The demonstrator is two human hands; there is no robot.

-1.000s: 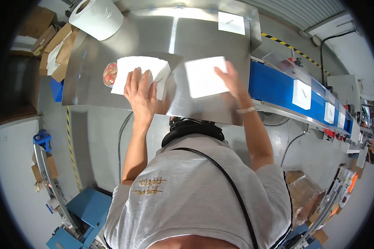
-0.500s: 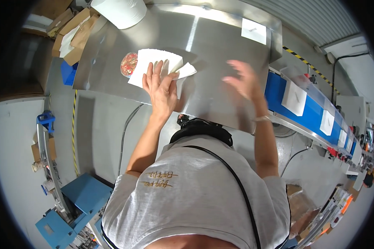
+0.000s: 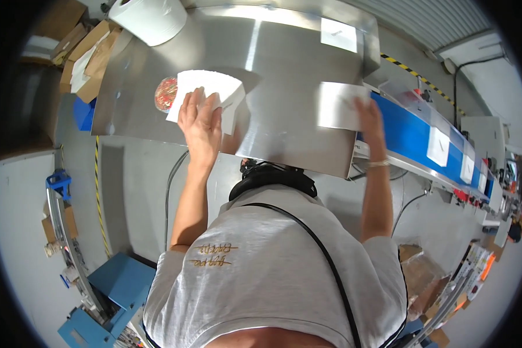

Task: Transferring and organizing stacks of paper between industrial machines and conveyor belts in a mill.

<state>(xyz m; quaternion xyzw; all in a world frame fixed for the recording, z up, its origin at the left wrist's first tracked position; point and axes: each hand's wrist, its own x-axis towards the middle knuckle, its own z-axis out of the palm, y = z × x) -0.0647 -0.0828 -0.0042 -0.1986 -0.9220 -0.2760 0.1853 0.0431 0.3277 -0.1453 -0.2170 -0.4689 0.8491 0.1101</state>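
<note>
On the metal table, a fanned stack of white paper sheets lies under my left hand. The fingers of that hand are spread over the stack, and its thumb is near the lower right side. Partly covered by the stack's left edge is a round clear thing with red and gold bits. At the table's right edge, my right hand is on the right side of a single white sheet, fingers closed on it and blurred by motion. That sheet reaches the near end of a blue conveyor belt.
Several white sheets, one of them here, lie spaced along the belt beside a clear guard. Another sheet lies at the table's far right. A white roll stands far left, near open cardboard boxes and a blue bin.
A white sheet is now with my right hand, which has moved right to the belt's end. The stack's raised corner has come down. Sheets on the belt have shifted away.
</note>
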